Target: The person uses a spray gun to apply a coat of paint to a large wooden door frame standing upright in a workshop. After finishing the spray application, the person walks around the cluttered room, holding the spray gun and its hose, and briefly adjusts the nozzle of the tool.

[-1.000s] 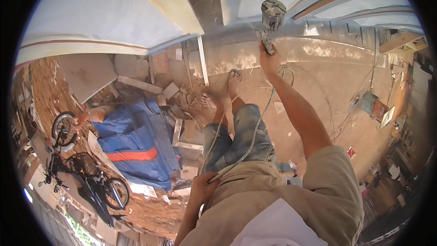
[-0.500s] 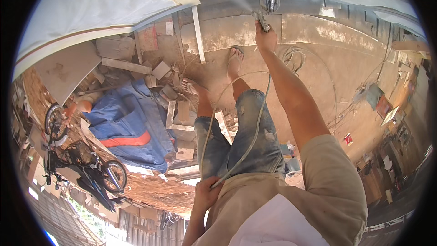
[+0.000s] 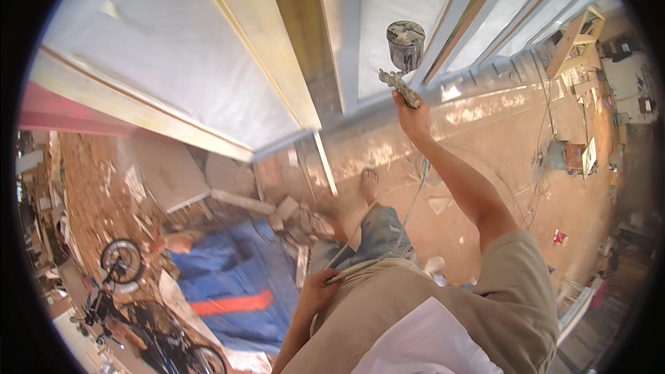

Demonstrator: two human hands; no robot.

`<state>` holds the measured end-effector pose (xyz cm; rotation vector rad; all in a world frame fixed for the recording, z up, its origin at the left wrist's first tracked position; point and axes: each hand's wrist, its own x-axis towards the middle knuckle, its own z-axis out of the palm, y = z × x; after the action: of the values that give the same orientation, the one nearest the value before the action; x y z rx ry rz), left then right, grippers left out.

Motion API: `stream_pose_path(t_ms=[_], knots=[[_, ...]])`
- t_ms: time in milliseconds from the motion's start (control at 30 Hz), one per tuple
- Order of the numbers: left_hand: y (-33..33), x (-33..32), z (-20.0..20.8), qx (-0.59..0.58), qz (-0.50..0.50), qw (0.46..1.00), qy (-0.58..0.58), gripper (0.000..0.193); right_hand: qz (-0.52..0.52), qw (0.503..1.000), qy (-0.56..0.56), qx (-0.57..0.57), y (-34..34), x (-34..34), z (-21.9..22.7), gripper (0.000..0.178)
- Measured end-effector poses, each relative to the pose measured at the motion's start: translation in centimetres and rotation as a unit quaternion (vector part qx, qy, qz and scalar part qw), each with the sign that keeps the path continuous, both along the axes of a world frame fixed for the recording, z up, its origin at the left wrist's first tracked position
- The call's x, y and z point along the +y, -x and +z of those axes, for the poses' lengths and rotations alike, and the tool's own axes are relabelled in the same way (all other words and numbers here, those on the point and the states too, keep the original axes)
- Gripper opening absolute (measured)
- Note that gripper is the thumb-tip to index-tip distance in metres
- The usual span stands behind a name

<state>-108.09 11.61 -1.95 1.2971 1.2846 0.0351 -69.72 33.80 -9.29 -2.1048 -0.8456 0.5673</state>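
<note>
Stretched out ahead, my right hand [image 3: 415,119] is wrapped round the handle of a metal spray gun [image 3: 395,81]. A paint-spattered metal cup [image 3: 405,47] sits on top of the gun, which is close to a pale grey-blue frame [image 3: 351,41] with a white sheet inside it. At my waist, my left hand [image 3: 317,292] is closed on a thin pale air hose [image 3: 360,263]. From there the hose loops across my legs, and another stretch hangs below the gun. No spray mist shows at the nozzle.
Further white-sheeted frames stand at the left [image 3: 173,48] and upper right [image 3: 478,21]. A blue tarp [image 3: 235,263] with an orange stripe, wood scraps [image 3: 239,201] and a motorcycle [image 3: 159,332] are at lower left. A small red packet [image 3: 560,237] lies on the floor at right.
My view has tilted up and turned, showing more of the frames. The spray gun appears lower in view, and the mist seen before is no longer visible. My left hand keeps its grip.
</note>
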Motion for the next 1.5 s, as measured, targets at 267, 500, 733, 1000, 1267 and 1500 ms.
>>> stream_pose_path(t_ms=[267, 500, 733, 1000, 1267, 1500], knots=[[3.7, 3.1, 3.1, -0.055, -0.091, 0.987, -0.118, 0.026, 0.025, 0.979, -0.186, -0.074, 2.1, -0.5, 23.1, 0.040], [4.9, 4.8, 5.2, -0.111, -0.065, 0.971, -0.201, 0.025, 0.032, 0.924, -0.350, -0.149, 2.9, -0.4, 38.8, 0.040], [3.6, 4.8, 8.2, -0.090, -0.080, 0.979, -0.164, 0.025, 0.027, 0.859, -0.474, -0.193, 2.6, 1.6, 51.9, 0.047], [2.9, 4.7, 8.7, -0.102, -0.034, 0.978, -0.180, 0.032, -0.027, 0.800, -0.554, -0.228, 4.1, 2.8, 62.9, 0.050], [2.9, 3.9, 8.1, -0.109, -0.007, 0.976, -0.188, 0.029, 0.001, 0.804, -0.562, -0.194, 5.1, 4.0, 62.8, 0.052], [3.5, 3.4, 7.1, -0.132, -0.048, 0.966, -0.218, 0.026, 0.017, 0.867, -0.456, -0.198, 3.9, 4.8, 53.3, 0.057]])
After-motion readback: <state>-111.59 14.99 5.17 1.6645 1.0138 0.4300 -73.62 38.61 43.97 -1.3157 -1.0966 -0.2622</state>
